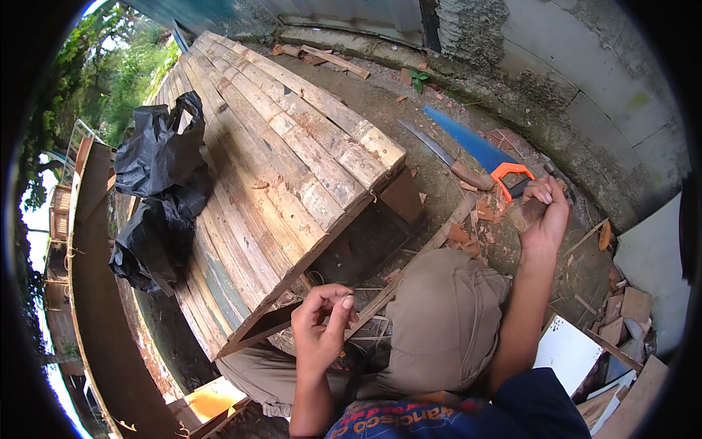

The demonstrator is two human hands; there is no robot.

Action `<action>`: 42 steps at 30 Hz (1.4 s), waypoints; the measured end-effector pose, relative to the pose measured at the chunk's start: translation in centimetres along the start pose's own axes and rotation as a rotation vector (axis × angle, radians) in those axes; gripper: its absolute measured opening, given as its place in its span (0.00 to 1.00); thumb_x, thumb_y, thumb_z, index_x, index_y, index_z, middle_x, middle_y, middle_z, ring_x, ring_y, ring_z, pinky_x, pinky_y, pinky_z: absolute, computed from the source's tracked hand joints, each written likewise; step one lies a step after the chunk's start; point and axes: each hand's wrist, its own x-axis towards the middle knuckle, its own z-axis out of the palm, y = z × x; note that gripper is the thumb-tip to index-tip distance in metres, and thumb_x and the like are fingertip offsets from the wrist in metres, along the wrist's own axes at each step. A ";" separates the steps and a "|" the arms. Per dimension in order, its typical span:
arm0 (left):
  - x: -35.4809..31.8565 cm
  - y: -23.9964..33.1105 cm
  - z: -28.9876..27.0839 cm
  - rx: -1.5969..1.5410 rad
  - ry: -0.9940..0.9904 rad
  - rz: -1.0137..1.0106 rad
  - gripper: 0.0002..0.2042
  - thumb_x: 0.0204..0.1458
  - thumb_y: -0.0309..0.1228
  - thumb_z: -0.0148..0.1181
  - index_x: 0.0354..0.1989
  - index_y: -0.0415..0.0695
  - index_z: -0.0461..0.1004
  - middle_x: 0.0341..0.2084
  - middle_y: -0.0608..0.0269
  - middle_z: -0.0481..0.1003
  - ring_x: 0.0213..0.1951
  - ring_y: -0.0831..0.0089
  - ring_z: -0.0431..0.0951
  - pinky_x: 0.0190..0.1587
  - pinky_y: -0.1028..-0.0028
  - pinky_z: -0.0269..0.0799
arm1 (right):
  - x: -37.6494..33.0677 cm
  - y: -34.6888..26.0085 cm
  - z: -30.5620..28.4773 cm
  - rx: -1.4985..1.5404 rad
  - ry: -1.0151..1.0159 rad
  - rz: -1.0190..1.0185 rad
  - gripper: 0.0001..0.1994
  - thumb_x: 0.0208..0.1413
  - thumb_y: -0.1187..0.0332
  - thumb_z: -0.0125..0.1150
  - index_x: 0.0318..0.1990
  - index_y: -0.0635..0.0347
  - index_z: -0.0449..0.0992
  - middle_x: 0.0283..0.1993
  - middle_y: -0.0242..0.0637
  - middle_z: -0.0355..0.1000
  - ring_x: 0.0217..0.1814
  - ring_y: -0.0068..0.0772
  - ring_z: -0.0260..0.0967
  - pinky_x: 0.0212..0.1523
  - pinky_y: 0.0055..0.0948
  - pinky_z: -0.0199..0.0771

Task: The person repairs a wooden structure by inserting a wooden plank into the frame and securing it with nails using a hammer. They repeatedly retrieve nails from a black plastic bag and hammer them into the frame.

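Note:
My left hand (322, 319) is raised above my lap, near the corner of the slatted wooden bench (248, 219). Its fingers are curled in toward the thumb, and whatever may be between them is too small to make out. Out to the right, my right hand (548, 212) is closed with curled fingers around what looks like a small brown piece of wood (528, 214). Just past its fingers is the orange handle of a handsaw (472, 140) with a blue blade, lying on the ground. Beside the saw lies a long knife (447, 157) with a wooden handle.
A crumpled black plastic bag (164, 168) lies on the bench's left side. Wood chips (485, 211) litter the ground around the tools. Board offcuts (621, 314) and a white panel (569, 353) are piled at lower right. A concrete wall (585, 88) runs along the far right.

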 end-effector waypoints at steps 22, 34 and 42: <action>23.2 -18.7 3.4 0.487 0.091 -0.341 0.12 0.61 0.32 0.66 0.48 0.39 0.82 0.42 0.59 0.84 0.47 0.73 0.81 0.54 0.72 0.74 | 9.1 13.1 -14.2 -1.242 -0.289 0.558 0.15 0.74 0.60 0.47 0.61 0.56 0.67 0.24 0.25 0.62 0.16 0.15 0.57 0.15 0.21 0.60; 27.7 -26.2 4.4 0.279 0.311 0.024 0.07 0.60 0.25 0.65 0.44 0.37 0.84 0.43 0.63 0.81 0.47 0.76 0.77 0.55 0.74 0.70 | 12.4 13.7 -14.9 -1.206 -0.317 0.581 0.25 0.73 0.58 0.51 0.73 0.56 0.60 0.25 0.25 0.63 0.16 0.12 0.55 0.15 0.17 0.58; 27.7 -25.7 5.7 0.411 0.356 0.003 0.07 0.60 0.26 0.66 0.43 0.37 0.84 0.42 0.62 0.81 0.47 0.76 0.78 0.54 0.75 0.71 | 11.4 13.9 -12.5 -1.072 -0.278 0.621 0.25 0.74 0.57 0.49 0.72 0.58 0.60 0.26 0.26 0.64 0.17 0.12 0.56 0.16 0.16 0.58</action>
